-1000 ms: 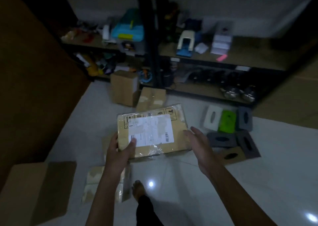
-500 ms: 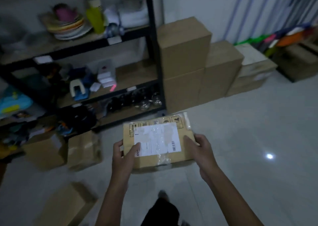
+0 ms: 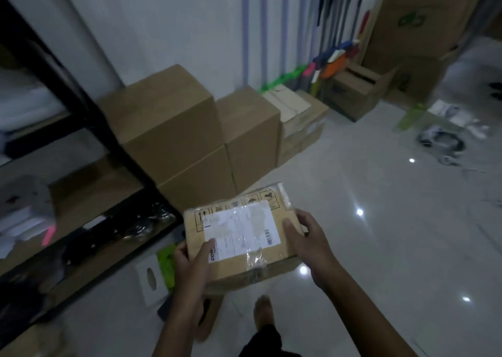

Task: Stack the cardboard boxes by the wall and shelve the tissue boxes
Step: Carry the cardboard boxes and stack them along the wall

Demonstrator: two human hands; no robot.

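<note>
I hold a flat cardboard parcel (image 3: 244, 237) with a white label and clear wrap in front of me. My left hand (image 3: 193, 261) grips its near left corner and my right hand (image 3: 307, 237) clasps its right edge. Ahead, cardboard boxes stand against the white wall: a two-high stack (image 3: 168, 128), a lower stack (image 3: 252, 128) beside it and a pale-topped stack (image 3: 298, 120) to the right. Under the parcel on the floor lie a white tissue box (image 3: 149, 280) and a green tissue box (image 3: 165, 261), partly hidden.
A black metal shelf unit (image 3: 89, 128) with wooden boards fills the left. More cardboard boxes (image 3: 358, 90) and a tall carton (image 3: 418, 22) stand at the back right. Cables and small items (image 3: 440, 139) lie on the glossy tiled floor. My bare foot (image 3: 263, 313) is below.
My view has swung right from the shelves toward the wall stacks, which are now closer. The parcel stays held in both hands, with the right hand now further over its top.
</note>
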